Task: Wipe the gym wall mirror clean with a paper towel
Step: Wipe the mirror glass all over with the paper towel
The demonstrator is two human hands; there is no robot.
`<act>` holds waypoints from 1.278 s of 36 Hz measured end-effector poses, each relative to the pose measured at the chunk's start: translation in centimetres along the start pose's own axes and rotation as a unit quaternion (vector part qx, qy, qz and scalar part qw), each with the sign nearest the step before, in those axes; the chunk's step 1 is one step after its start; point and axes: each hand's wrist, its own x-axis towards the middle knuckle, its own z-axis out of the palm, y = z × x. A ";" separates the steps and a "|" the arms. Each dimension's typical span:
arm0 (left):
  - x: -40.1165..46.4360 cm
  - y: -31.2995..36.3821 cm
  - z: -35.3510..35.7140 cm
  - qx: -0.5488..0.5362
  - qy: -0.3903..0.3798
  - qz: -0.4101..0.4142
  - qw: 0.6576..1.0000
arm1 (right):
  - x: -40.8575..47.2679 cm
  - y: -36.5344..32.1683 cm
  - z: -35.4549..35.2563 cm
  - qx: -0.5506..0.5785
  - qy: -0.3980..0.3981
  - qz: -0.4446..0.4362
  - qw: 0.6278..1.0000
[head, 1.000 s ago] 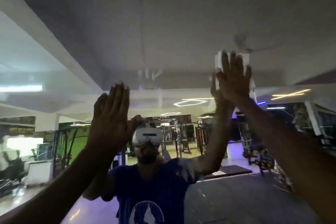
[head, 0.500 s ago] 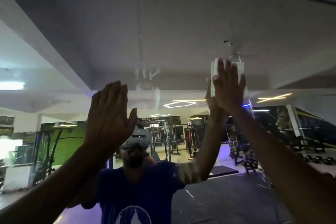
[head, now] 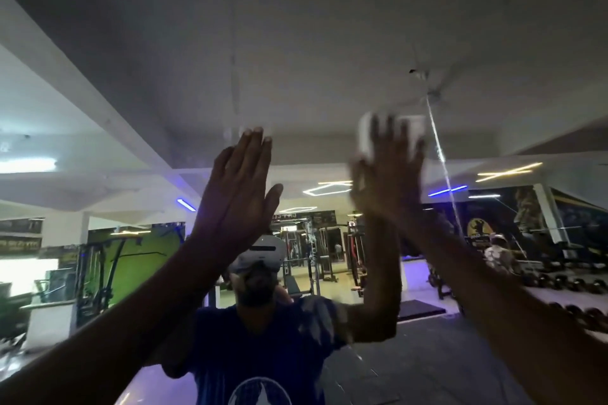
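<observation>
The paper towel (head: 391,135) is white and folded, and it sits flat against the mirror (head: 296,43), high up and a bit to the right. The right hand (head: 388,174) is spread wide over it, with straight fingers pushing it onto the glass. A flat hand like this likely keeps the whole towel touching the mirror so it can rub off more dirt. The right hand looks blurry, so it is probably sliding, but which way is hard to tell.

The left hand (head: 240,187) is up too, near the middle, with its fingers straight and close together. It holds nothing. It may be leaning on the glass to help the person stay steady while reaching high, but whether it really touches is not clear.

The mirror fills nearly the whole view. In it the person's blue shirt (head: 263,355) and white headset (head: 263,253) show, with gym machines (head: 316,256) and weights (head: 566,286) behind. The wiping seems to be partly done, up in the high part.
</observation>
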 end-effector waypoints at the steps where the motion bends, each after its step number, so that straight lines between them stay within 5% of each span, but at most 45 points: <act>1: 0.0 -0.1 0.0 0.001 0.001 -0.002 1.000 | -2.7 -2.0 -0.3 0.001 -0.012 -0.073 0.997; 4: 0.2 -0.2 0.0 0.008 0.002 0.005 1.000 | -6.7 -2.2 -0.6 0.031 -0.071 -0.269 0.960; 6: 0.1 -0.6 0.2 0.017 0.007 0.018 1.000 | -3.2 1.2 -0.7 0.013 -0.065 -0.304 0.950; 10: -0.1 -1.1 0.5 0.036 0.000 0.026 0.999 | 6.1 5.7 -0.5 0.000 -0.041 -0.090 0.995; 13: -0.1 -1.0 0.4 0.038 -0.010 0.024 0.999 | 5.3 1.6 0.2 0.016 0.004 0.021 1.000; 17: -0.1 -0.8 0.2 0.034 -0.012 0.022 0.999 | -5.4 -4.7 -0.4 0.029 -0.054 -0.218 0.974; 20: -0.4 -1.3 0.1 0.034 -0.011 0.030 0.999 | -5.6 -0.7 -0.5 0.019 -0.062 -0.311 0.948; 24: -1.2 -1.3 0.0 0.040 -0.023 0.026 0.999 | -0.2 5.5 -0.3 -0.008 -0.030 -0.109 0.994; 28: -1.9 0.8 -0.6 0.036 -0.030 0.004 0.999 | -3.7 1.4 -0.3 0.021 0.024 0.055 0.998; 32: -3.4 2.6 -0.3 0.004 -0.014 0.033 0.999 | -15.7 -4.4 -1.8 0.073 -0.086 -0.180 0.977; 35: -4.6 1.8 0.1 0.005 -0.006 0.054 0.999 | -13.3 0.6 -1.6 0.041 -0.105 -0.306 0.945; 37: -5.0 0.9 0.0 0.011 -0.006 0.071 0.997 | -8.1 4.7 -0.7 0.012 -0.081 -0.246 0.966; 39: -5.2 0.5 -0.1 0.011 -0.005 0.077 0.997 | -3.8 7.8 -0.3 0.000 -0.049 -0.095 0.994; 42: -5.2 0.9 -0.2 0.011 0.006 0.071 0.997 | -3.5 5.0 -0.3 0.008 -0.004 0.063 0.998; 44: -5.3 1.2 -0.2 0.013 0.003 0.063 0.998 | -8.7 -0.5 -0.8 0.021 -0.005 0.027 0.999; 46: -5.5 1.3 -0.2 0.013 -0.004 0.058 0.998 | -15.8 -4.9 -1.8 0.071 -0.069 -0.114 0.989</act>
